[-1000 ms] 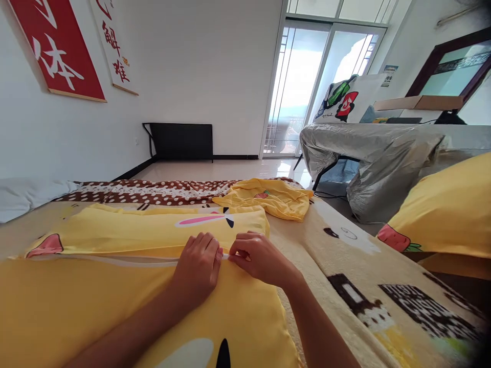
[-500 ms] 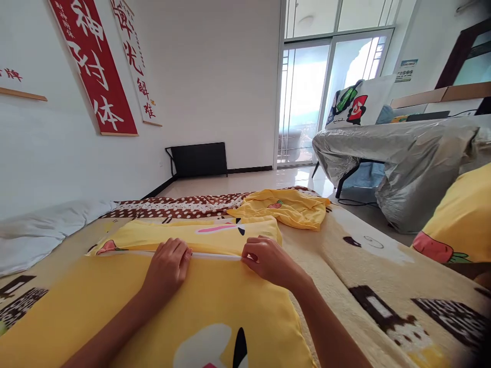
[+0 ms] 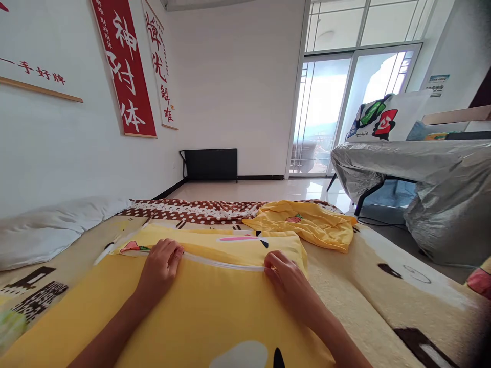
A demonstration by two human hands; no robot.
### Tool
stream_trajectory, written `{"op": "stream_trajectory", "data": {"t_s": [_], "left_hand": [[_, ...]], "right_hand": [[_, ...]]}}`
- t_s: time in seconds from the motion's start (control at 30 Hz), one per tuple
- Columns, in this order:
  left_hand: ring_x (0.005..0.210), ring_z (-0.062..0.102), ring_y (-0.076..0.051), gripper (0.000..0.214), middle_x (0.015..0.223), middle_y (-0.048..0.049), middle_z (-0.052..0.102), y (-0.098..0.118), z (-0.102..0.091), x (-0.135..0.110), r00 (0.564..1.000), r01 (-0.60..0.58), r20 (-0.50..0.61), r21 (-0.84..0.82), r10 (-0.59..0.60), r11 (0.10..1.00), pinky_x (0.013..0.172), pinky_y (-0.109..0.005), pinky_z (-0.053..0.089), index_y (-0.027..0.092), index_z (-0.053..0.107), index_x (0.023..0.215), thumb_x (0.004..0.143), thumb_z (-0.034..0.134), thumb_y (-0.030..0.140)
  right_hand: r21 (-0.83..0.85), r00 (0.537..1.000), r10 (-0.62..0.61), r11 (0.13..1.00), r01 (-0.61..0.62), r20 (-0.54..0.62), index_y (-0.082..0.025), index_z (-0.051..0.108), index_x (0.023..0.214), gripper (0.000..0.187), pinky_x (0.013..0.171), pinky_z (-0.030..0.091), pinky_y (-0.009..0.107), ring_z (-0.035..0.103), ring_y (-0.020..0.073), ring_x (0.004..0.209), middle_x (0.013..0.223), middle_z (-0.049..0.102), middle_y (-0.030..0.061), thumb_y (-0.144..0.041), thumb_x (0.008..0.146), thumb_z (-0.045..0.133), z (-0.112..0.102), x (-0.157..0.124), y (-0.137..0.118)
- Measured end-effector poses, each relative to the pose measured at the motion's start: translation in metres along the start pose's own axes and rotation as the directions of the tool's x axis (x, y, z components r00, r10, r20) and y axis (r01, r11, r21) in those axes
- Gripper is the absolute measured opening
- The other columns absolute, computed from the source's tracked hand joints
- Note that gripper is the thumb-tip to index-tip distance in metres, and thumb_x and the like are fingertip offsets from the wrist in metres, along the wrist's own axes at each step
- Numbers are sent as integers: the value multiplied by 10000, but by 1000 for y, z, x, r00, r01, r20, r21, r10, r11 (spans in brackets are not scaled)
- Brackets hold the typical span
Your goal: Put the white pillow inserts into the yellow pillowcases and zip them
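A yellow pillowcase (image 3: 215, 306) lies spread before me, with a white zipper (image 3: 224, 265) running across it below a raised flap. My left hand (image 3: 163, 268) is closed at the zipper line on the left, thumb and fingers pinched together; whether it grips the zipper pull is hidden. Near the right end of the zipper, my right hand (image 3: 286, 278) pinches the cloth edge between curled fingers. A printed carrot shows left of my left hand. The zipper stretch between the hands bows slightly.
A crumpled yellow cloth (image 3: 307, 220) with a carrot print lies beyond on the beige blanket (image 3: 345, 286). At left is a white pillow (image 3: 57, 230). A foil-covered table (image 3: 414, 158) stands at right, and a folded black panel (image 3: 213, 164) leans against the back wall.
My view has swung left. My left hand has slid left along the zipper, widening the gap between my hands. The right hand keeps its place on the cloth edge.
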State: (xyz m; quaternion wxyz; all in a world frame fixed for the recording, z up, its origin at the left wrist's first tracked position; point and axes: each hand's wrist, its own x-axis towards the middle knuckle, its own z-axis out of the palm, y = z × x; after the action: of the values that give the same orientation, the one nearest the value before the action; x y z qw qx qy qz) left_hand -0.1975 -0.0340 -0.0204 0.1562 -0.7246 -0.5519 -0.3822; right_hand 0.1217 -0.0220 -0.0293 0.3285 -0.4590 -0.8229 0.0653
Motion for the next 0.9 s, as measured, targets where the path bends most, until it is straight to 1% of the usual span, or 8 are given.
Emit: {"op": "stream_trajectory", "data": {"t_s": [0.17,0.37,0.5,0.6,0.7,0.77,0.83,0.9], "left_hand": [[743,496,-169,196,730,-24,565,-7,19,-16,991,46,-122,-83,-56,995,709,-314,410,200,499,760,925,396,223],[778,549,-170,166,794,-46,628,-8,23,-22,976,0,-215,-54,-11,999,737,-326,421,193,541,830,926,406,195],[806,565,-170,146,812,-40,633,-3,19,-26,960,-68,-274,-48,52,997,759,-330,425,193,530,835,920,415,163],[847,582,-162,142,843,-35,641,6,11,-27,935,-184,-322,-83,149,979,772,-323,428,198,518,865,902,420,102],[847,589,-158,171,851,-40,642,20,-4,-26,876,-296,-421,-82,236,952,763,-321,439,205,494,886,876,430,47],[816,581,-164,185,833,-48,623,30,-17,-21,816,-334,-516,-57,259,941,744,-329,449,208,474,884,863,437,28],[793,565,-170,199,823,-56,594,42,-31,-12,739,-364,-621,-44,260,930,718,-333,459,206,465,883,847,441,12],[780,551,-169,215,821,-58,572,52,-44,3,650,-402,-713,-30,262,915,697,-327,461,198,467,885,827,446,-7]], "right_hand": [[7,986,98,995,-98,-136,-213,439,775,194,646,413,333,535,201,705,777,594,56,-259,920,318,31,4,3],[33,965,111,994,-106,-237,-223,435,773,223,580,403,299,547,189,636,706,578,35,-328,930,317,48,3,5],[122,950,172,982,-145,-260,-223,435,776,228,544,380,292,536,190,585,655,559,15,-373,913,333,51,-4,2],[321,918,291,926,-199,-270,-217,412,663,325,514,347,276,471,166,539,570,476,-11,-461,877,399,36,-5,-10],[574,825,423,804,-153,-373,-218,340,579,398,479,316,257,366,125,497,525,346,-40,-493,831,477,1,-1,-43],[614,724,429,789,-10,-540,-212,352,569,385,477,296,253,334,114,503,537,325,-40,-451,824,513,-25,-1,-71],[500,563,327,847,183,-759,-211,359,554,384,492,277,266,324,118,513,542,323,-27,-415,843,509,-45,-5,-93],[279,477,110,912,301,-872,-222,330,531,433,502,257,292,300,129,497,522,287,-15,-452,894,390,-60,-13,-100]]}}
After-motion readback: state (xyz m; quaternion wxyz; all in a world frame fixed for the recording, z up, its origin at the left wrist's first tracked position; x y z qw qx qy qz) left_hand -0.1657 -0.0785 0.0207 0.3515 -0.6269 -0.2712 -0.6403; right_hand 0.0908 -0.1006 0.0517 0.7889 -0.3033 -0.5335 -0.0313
